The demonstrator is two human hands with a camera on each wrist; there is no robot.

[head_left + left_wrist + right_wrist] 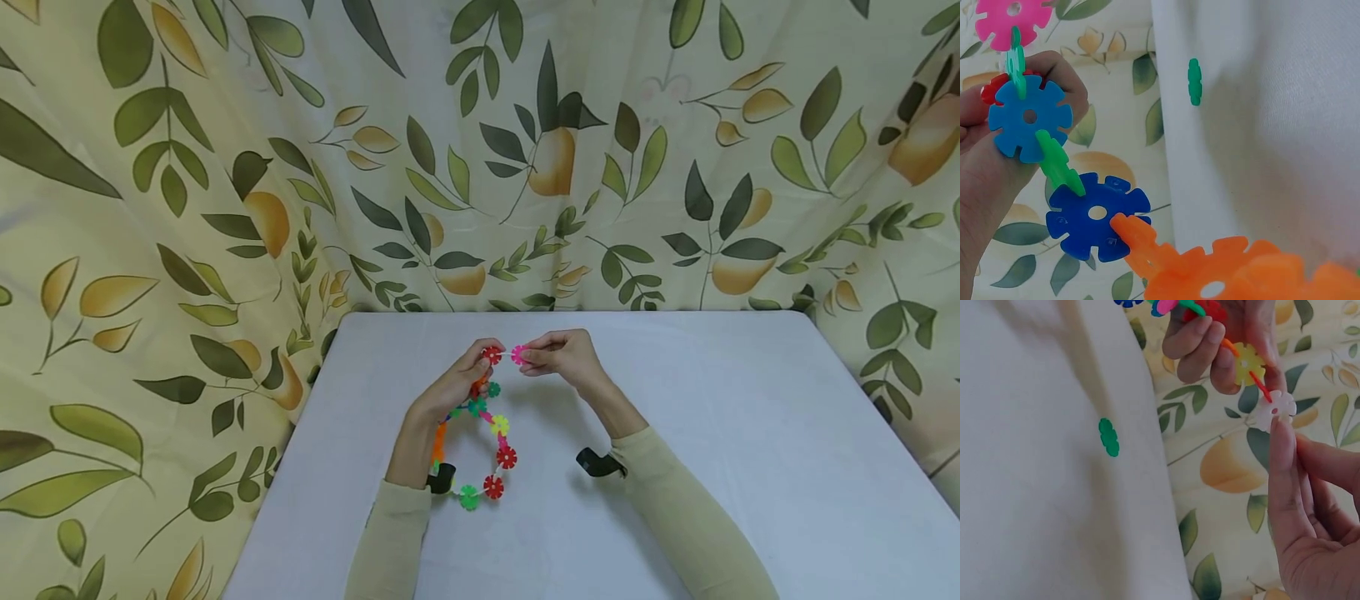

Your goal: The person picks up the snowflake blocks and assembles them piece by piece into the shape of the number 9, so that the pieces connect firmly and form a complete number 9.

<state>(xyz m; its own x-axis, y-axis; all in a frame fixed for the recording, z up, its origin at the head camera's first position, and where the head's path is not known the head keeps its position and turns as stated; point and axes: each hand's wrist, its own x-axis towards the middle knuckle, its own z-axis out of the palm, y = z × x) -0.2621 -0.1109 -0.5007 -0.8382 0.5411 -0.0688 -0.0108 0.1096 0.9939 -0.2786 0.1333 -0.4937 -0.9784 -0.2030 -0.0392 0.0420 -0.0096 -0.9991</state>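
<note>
A chain of slotted plastic flower discs [506, 457] lies in a loop on the white table and rises to both hands. My left hand [450, 387] grips its upper part near a red disc [491, 356]. My right hand [566, 360] pinches the end disc, which looks pink in the head view and pale, a white disc [1272, 412], in the right wrist view. A yellow disc [1249, 364] sits beside the left fingers there. In the left wrist view, a light blue disc [1030, 119], a dark blue disc [1097, 219] and orange discs [1210, 269] hang linked below the left hand.
A single green disc [1109, 437] lies apart on the white table [720, 400]. Behind and to the left hangs a leaf-patterned curtain [525, 167]. Black wrist cameras are strapped at both sleeves, the right camera [598, 462] just above the tabletop.
</note>
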